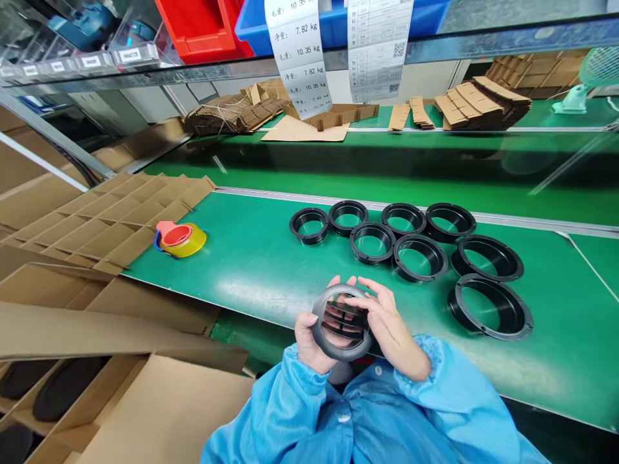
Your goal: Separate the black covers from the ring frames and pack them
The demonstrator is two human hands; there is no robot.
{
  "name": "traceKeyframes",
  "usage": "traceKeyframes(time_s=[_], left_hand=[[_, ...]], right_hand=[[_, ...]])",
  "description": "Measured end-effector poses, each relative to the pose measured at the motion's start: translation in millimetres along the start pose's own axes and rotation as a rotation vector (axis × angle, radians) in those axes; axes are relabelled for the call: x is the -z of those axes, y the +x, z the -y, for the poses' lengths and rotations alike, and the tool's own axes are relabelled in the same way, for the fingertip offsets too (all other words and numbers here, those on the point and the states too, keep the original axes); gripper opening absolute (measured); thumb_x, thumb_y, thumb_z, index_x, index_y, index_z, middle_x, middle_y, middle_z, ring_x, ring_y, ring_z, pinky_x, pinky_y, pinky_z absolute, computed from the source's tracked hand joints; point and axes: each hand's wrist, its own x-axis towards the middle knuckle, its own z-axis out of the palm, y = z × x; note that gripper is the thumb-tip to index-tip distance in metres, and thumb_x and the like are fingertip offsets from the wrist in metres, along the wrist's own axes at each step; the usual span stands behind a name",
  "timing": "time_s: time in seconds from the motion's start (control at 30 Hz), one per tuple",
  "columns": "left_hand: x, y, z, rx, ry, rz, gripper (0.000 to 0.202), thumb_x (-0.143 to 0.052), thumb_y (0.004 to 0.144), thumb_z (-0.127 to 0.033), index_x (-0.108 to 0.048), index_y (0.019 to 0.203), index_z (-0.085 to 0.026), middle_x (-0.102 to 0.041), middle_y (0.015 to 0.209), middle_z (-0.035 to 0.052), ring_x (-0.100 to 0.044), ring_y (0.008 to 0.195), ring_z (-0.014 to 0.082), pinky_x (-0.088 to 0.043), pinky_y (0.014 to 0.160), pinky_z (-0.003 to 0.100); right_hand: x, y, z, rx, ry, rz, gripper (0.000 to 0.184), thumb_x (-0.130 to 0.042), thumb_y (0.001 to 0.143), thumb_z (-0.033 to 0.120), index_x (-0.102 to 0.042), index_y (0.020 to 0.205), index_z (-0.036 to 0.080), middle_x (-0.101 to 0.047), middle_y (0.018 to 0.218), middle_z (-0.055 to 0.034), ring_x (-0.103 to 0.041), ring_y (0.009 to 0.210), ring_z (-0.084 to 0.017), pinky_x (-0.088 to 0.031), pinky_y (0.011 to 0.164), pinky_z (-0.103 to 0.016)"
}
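A round air vent (344,325) with a grey rim and dark slats is held up just above the bench's front edge. My left hand (312,345) is closed around its left side, thumb on the rim and fingers behind, visible through the gaps. From the right, my right hand (394,332) rests on the vent, its fingertips bent over the rim and onto the slats. Beyond my hands, several black flanged rings (420,258) lie on the green bench top (251,258); the closest ring (520,316) is to the right.
Tape rolls (193,241) in yellow and red lie at left beside a cardboard divider grid (111,212). An open carton (178,393) stands at lower left, with dark round parts in its compartments. Paper labels (300,58) hang from the shelf. Cardboard strips (478,103) and a green fan (587,80) stand behind.
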Motion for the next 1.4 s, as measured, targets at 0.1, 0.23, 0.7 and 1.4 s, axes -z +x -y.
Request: traceKeyframes(time_s=[0.1, 0.23, 0.7, 1.4], left_hand=[[-3.3, 2, -1, -0.002, -0.009, -0.027, 0.069, -0.055, 0.073, -0.043, -0.048, 0.140, -0.030, -0.040, 0.156, 0.0036, -0.024, 0.148, 0.0370, -0.023, 0.117, 0.059], [-5.6, 5, -1, -0.002, -0.056, -0.080, 0.067, -0.051, 0.077, -0.041, -0.048, 0.142, -0.027, -0.042, 0.155, 0.0052, -0.029, 0.146, 0.0356, -0.026, 0.115, 0.057], [-21.0, 11, 16, 0.077, 0.135, -0.231, 0.064, -0.052, 0.088, -0.040, -0.039, 0.150, -0.032, -0.058, 0.142, 0.0016, -0.046, 0.138, 0.0287, -0.034, 0.117, 0.041], [-24.9, 36, 31, 0.228, 0.628, -0.139, 0.027, -0.065, 0.087, -0.036, -0.070, 0.109, -0.021, -0.061, 0.127, 0.0095, -0.054, 0.121, 0.0295, -0.046, 0.102, 0.042]], right_hand=[[2, -2, -4, -0.063, 0.070, -0.039, 0.045, -0.030, 0.104, 0.048, -0.066, 0.123, 0.028, -0.044, 0.145, -0.0094, -0.033, 0.139, -0.028, -0.038, 0.113, -0.050], [4, -7, -13, -0.112, 0.095, -0.024, 0.043, -0.031, 0.104, 0.046, -0.066, 0.124, 0.029, -0.049, 0.140, -0.0093, -0.036, 0.138, -0.027, -0.033, 0.116, -0.051], [1, -15, -3, 0.143, -0.449, 0.096, 0.115, -0.069, 0.070, 0.076, -0.021, 0.157, 0.017, -0.003, 0.163, -0.0242, -0.014, 0.147, -0.046, -0.030, 0.112, -0.066], [127, -59, -42, -0.283, -1.045, -0.224, 0.093, -0.062, 0.081, 0.064, -0.029, 0.154, 0.016, -0.036, 0.147, -0.0248, -0.039, 0.128, -0.044, -0.043, 0.098, -0.063]])
